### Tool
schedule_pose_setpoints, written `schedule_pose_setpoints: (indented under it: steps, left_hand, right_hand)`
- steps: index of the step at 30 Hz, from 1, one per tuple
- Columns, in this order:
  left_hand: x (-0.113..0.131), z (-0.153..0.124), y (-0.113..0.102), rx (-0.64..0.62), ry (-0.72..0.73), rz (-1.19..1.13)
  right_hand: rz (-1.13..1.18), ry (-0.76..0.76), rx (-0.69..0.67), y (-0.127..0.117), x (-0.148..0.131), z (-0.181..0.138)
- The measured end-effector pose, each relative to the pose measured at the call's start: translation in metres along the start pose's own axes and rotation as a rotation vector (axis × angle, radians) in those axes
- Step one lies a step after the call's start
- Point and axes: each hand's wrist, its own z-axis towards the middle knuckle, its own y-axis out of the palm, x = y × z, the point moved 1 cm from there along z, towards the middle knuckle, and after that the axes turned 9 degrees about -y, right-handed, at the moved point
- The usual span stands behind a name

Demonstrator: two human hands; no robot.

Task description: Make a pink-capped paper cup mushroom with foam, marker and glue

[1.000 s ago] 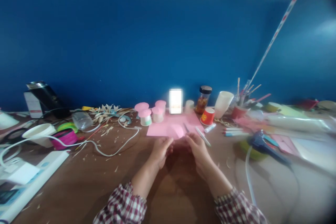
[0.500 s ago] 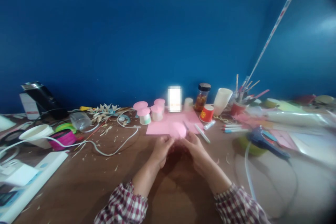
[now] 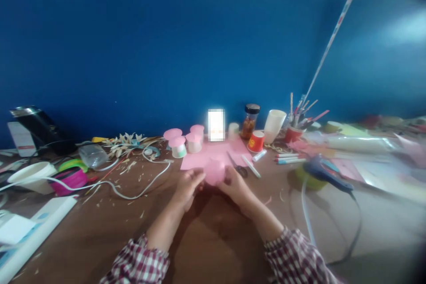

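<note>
My left hand (image 3: 188,189) pinches one edge of the pink disc (image 3: 214,173) between thumb and fingers, and my right hand (image 3: 238,189) pinches the opposite edge. Half a second ago my fingertips nearly met below the disc; now they have parted to its two sides, and more of its round face shows between them. It is in front of me, over the near edge of the pink sheet (image 3: 190,160). The scissors (image 3: 242,171), mostly covered by my right hand before, now lie in sight just beyond those fingers, with the pen (image 3: 252,167) to their right. Beyond my left fingers, the pink-topped cups (image 3: 179,149) stand as they did; beyond my right, so does the red cup (image 3: 256,141).
</note>
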Motion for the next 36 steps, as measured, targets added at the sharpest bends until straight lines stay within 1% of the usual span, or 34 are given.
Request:
schedule_pose_setpoints:
  steps: [2, 4, 6, 8, 9, 11, 12, 13, 14, 17, 20, 22, 26, 29, 33, 36]
  left_hand:
    - [0.002, 0.000, -0.002, -0.003, 0.007, -0.003]
    - [0.004, -0.001, -0.003, -0.004, 0.008, -0.001]
    - [0.006, -0.002, -0.002, -0.006, 0.001, -0.001]
    - [0.008, -0.003, -0.001, -0.013, -0.017, -0.007]
    - [0.008, -0.004, -0.001, -0.018, -0.029, -0.013]
    - [0.009, -0.007, 0.000, -0.030, -0.048, -0.024]
    - [0.009, -0.008, 0.000, -0.035, -0.053, -0.030]
    - [0.009, -0.009, 0.001, -0.041, -0.053, -0.034]
    - [0.009, -0.010, 0.002, -0.047, -0.054, -0.035]
    - [0.009, -0.012, 0.004, -0.058, -0.064, -0.030]
    - [0.007, -0.013, 0.006, -0.058, -0.077, -0.020]
    - [0.006, -0.013, 0.007, -0.067, -0.075, -0.001]
    - [0.004, -0.011, 0.005, -0.087, -0.075, 0.055]
    - [0.001, -0.010, 0.004, -0.078, -0.077, 0.106]
    - [-0.004, -0.007, 0.002, -0.056, -0.037, 0.244]
    - [-0.007, -0.005, -0.001, -0.061, 0.003, 0.421]
  right_hand:
    - [-0.074, -0.037, -0.038, 0.000, -0.001, -0.002]
    - [-0.139, -0.043, -0.029, -0.002, -0.005, -0.005]
    - [-0.205, -0.031, -0.030, -0.009, -0.012, -0.006]
    - [-0.327, -0.028, -0.072, -0.020, -0.021, -0.005]
    - [-0.430, -0.040, -0.092, -0.028, -0.025, -0.003]
    - [-0.711, -0.097, -0.064, -0.048, -0.035, 0.003]
    - [-0.852, -0.097, -0.050, -0.059, -0.038, 0.008]
    - [-0.984, -0.079, -0.044, -0.070, -0.041, 0.013]
    - [-1.106, -0.025, -0.048, -0.081, -0.044, 0.018]
    - [-1.389, 0.099, -0.115, -0.109, -0.045, 0.035]
    - [-1.466, 0.169, -0.114, -0.126, -0.041, 0.050]
    - [-1.501, 0.177, -0.137, -0.130, -0.036, 0.056]
    - [-1.544, 0.125, -0.246, -0.126, -0.022, 0.061]
    - [-1.562, 0.065, -0.313, -0.120, -0.012, 0.061]
    - [-1.571, -0.002, -0.321, -0.118, -0.010, 0.061]
    - [-1.560, -0.043, -0.278, -0.118, -0.021, 0.061]
